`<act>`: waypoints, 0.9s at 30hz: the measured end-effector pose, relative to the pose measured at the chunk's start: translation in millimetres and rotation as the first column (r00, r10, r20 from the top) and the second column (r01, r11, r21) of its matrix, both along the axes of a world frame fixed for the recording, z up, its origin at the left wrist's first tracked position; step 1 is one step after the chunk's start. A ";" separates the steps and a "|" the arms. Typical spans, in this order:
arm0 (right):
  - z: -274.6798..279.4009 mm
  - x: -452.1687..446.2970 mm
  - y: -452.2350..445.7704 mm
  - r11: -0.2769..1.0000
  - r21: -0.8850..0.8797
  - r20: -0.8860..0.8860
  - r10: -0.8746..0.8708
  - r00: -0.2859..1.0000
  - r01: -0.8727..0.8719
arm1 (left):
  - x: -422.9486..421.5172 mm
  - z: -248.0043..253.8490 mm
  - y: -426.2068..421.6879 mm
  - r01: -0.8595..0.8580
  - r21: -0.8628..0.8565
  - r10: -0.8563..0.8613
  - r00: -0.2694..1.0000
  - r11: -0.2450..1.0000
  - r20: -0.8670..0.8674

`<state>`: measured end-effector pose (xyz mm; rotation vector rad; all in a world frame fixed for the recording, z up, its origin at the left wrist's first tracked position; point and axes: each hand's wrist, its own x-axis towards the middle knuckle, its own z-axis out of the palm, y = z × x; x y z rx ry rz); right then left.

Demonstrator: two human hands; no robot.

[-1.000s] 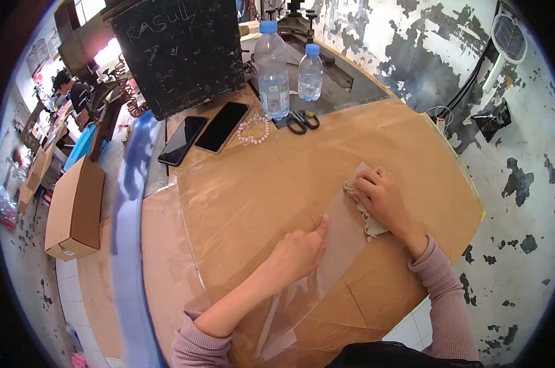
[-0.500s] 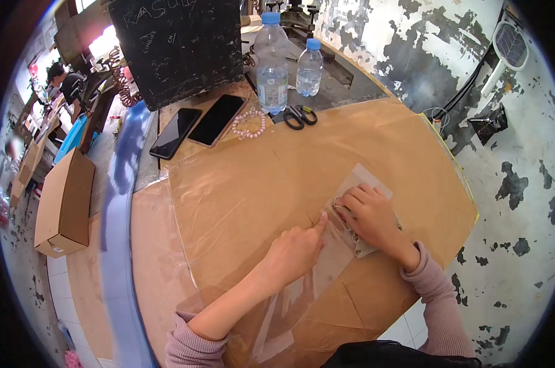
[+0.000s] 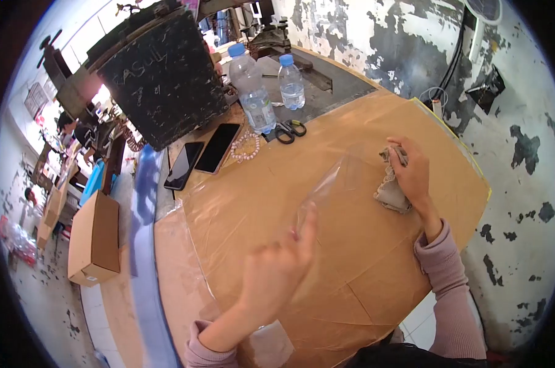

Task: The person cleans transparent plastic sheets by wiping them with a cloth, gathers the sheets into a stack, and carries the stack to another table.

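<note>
My right hand is closed round a crumpled grey-beige cloth, over the right part of the brown-covered table. My left hand is raised near the middle, index finger pointing forward, with its fingertips at a clear plastic sheet. That sheet stands partly lifted and folded, slanting away from the left hand toward the back. Motion blurs the left fingers, and their hold on the plastic cannot be made out fully. A small translucent piece lies near the front edge.
Two phones, a bead bracelet, black scissors and two water bottles are at the back. Behind stands a black box. A cardboard box is at the left, with a person farther off.
The cloth and right hand have moved right and back, off the plastic sheet. The left hand has risen, and the sheet, flat before, is now lifted. The camera view has shifted and tilted.
</note>
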<state>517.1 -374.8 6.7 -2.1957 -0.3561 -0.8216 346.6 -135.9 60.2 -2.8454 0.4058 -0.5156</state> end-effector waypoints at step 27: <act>-21.9 -73.1 29.1 0.568 -0.722 -0.062 0.516 0.855 -0.395 | -31.4 -60.3 -51.6 0.343 -0.033 -0.332 0.872 0.939 -0.359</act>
